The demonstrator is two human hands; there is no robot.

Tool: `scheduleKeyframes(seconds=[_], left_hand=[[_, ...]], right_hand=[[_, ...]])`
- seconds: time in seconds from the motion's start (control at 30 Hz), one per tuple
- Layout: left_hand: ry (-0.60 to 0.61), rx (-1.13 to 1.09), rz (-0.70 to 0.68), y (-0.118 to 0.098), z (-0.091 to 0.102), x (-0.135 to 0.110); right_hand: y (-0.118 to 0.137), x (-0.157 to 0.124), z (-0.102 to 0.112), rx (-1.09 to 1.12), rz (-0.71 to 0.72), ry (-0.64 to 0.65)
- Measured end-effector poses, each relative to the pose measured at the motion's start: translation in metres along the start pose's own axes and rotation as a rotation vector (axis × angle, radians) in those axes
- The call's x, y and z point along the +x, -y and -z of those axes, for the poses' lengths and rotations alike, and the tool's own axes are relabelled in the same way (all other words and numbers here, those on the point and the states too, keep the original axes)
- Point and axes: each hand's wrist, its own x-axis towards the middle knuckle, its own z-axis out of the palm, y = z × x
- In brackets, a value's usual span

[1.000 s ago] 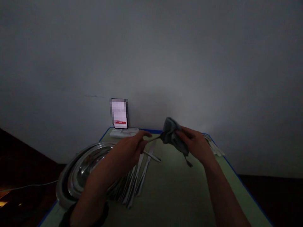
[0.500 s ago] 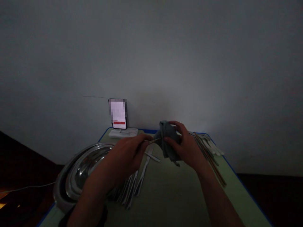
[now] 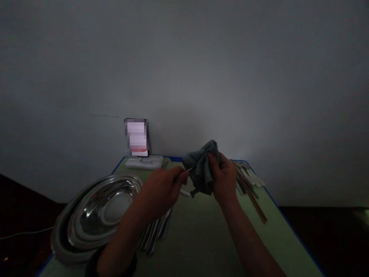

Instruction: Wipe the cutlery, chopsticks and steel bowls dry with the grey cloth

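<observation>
My left hand [image 3: 167,186] pinches the handle of a thin metal utensil [image 3: 189,169] over the middle of the table. Its far end is hidden in a grey-green cloth [image 3: 204,163], so I cannot tell its kind. Closed around the bunched cloth is my right hand [image 3: 225,177], with the thumb pressed on the near side. Below the cloth, a white-handled piece [image 3: 186,193] lies on the table, partly covered. Several metal knives [image 3: 152,236] lie side by side beneath my left forearm.
Two nested steel basins [image 3: 76,227] stand at the left. Chopsticks [image 3: 255,202] and several white-handled utensils [image 3: 253,177] lie along the right side. A lit phone [image 3: 137,136] leans on the wall above a white box-like object [image 3: 144,162]. The green table [image 3: 201,238] has a blue edge.
My right hand has turned and regripped the cloth, which now spreads higher and wider. My left hand keeps its pinch. The view has shifted slightly to the right.
</observation>
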Motion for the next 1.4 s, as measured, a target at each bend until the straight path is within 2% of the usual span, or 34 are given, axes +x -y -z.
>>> scheduleKeyframes(seconds=[0.13, 0.27, 0.33, 0.47, 0.67, 0.73, 0.87, 0.93, 1.03, 1.13, 1.27, 1.4], left_hand=[[-0.001, 0.084, 0.087, -0.012, -0.018, 0.004], [0.005, 0.158, 0.151, -0.015, -0.032, 0.008], [0.025, 0.148, 0.171, -0.013, -0.033, 0.009], [0.060, 0.000, 0.112, -0.001, -0.021, 0.008], [0.191, -0.137, 0.066, 0.014, 0.006, -0.007], [0.216, -0.176, 0.061, 0.013, 0.009, -0.008], [0.145, -0.226, 0.069, 0.002, 0.002, -0.003], [0.119, -0.168, 0.079, -0.003, -0.005, 0.000], [0.127, -0.042, 0.083, -0.003, -0.020, 0.005], [0.169, 0.023, 0.080, 0.001, -0.033, 0.009], [0.185, -0.031, 0.081, 0.008, -0.037, 0.010], [0.302, -0.184, 0.008, 0.015, -0.023, 0.003]], right_hand=[[-0.013, -0.010, -0.020, 0.306, -0.188, -0.141], [-0.019, -0.019, -0.033, 0.367, -0.295, -0.097], [-0.020, -0.019, -0.034, 0.360, -0.303, -0.052], [-0.021, -0.007, -0.022, 0.198, -0.168, 0.040], [-0.004, 0.010, 0.014, -0.277, 0.133, 0.287], [-0.001, 0.008, 0.013, -0.298, 0.141, 0.272], [-0.007, -0.007, -0.010, -0.069, -0.038, -0.047], [-0.014, -0.016, -0.023, 0.113, -0.181, -0.120], [-0.022, -0.028, -0.038, 0.341, -0.385, -0.107], [-0.025, -0.036, -0.044, 0.477, -0.531, -0.043], [-0.024, -0.031, -0.040, 0.563, -0.541, -0.011], [-0.018, -0.017, -0.028, 0.613, -0.502, -0.076]])
